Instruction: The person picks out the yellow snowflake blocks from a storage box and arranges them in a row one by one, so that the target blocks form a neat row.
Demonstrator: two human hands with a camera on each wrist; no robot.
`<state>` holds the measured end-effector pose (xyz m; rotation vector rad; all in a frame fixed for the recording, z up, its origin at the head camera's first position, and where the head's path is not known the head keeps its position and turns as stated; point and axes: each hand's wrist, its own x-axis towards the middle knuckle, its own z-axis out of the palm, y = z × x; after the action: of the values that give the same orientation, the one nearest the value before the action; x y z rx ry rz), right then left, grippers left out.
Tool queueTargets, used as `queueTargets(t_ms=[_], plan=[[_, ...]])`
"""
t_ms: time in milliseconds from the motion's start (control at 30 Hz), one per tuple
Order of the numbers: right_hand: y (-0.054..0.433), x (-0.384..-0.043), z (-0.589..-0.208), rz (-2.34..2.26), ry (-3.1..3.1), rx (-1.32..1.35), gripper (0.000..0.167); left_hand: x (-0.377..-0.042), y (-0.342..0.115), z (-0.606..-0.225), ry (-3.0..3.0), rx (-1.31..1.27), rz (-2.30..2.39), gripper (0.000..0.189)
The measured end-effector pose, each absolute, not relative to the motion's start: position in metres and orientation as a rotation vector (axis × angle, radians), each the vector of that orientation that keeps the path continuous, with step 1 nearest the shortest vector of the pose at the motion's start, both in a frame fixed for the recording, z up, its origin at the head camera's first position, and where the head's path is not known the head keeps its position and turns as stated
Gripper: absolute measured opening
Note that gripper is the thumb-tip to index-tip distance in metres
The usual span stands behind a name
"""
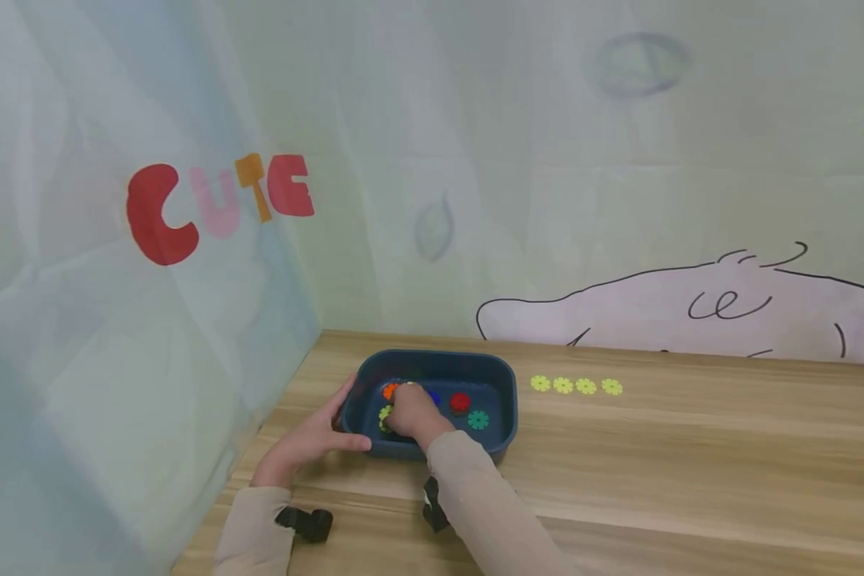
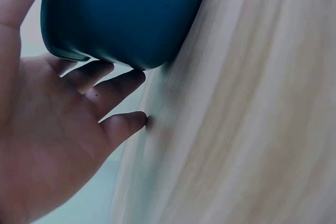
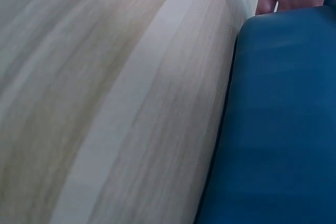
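My left hand (image 1: 315, 436) holds the left end of a dark blue plastic tub (image 1: 507, 392). Its thumb lies along the front wall, and the fingers reach round the left side; in the left wrist view, the fingertips (image 2: 137, 77) meet the tub's wall. Inside the tub, my right hand (image 1: 414, 412) reaches down among notched plastic discs, fingers bent downward. Yellow discs (image 1: 385, 418) and an orange disc (image 1: 390, 391) show beside those fingers. Whether they pinch a disc I cannot tell. Right of the hand lie a blue disc (image 1: 435, 398), a red disc (image 1: 460, 402) and a green disc (image 1: 478, 420).
Several yellow discs (image 1: 563, 386) lie in a row on the wooden table (image 1: 691, 464), right of the tub. A cloth wall with coloured letters (image 1: 162, 214) rises along the left, and another cloth with a line drawing (image 1: 727, 304) hangs behind the table.
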<state>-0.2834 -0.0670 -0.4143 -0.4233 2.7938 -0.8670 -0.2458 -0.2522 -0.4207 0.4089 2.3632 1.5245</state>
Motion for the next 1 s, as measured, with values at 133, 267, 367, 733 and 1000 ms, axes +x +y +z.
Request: queueTargets(t_ms=[133,267,367,733,1000], plan=[[-0.0658,-0.283,-0.4139,-0.882,2.785,-0.418,0.016,-0.2467,-0.2522,-0.4211,2.375,0.412,1.511,0.113],[-0.0653,-0.2823,-0.4139,-0.914,2.778,-0.402,0.02,-0.2476,-0.2523,-0.4229,2.375,0.412,1.516,0.112],[-0.0653,-0.282,-0.4144,-0.93,2.78,-0.373,0.027,-0.2474,-0.2522,-0.4235,2.381,0.413,1.509,0.113],[-0.0662,-0.2824,-0.4146,-0.972,2.808,-0.37,0.033,-0.2467,-0.2527,-0.4225,2.375,0.36,1.507,0.113],[-0.0653,-0.2814,-0.4096,-1.007,2.843,-0.47,0.026,-0.2473,-0.2544,-0.4229,2.358,0.376,1.52,0.112]])
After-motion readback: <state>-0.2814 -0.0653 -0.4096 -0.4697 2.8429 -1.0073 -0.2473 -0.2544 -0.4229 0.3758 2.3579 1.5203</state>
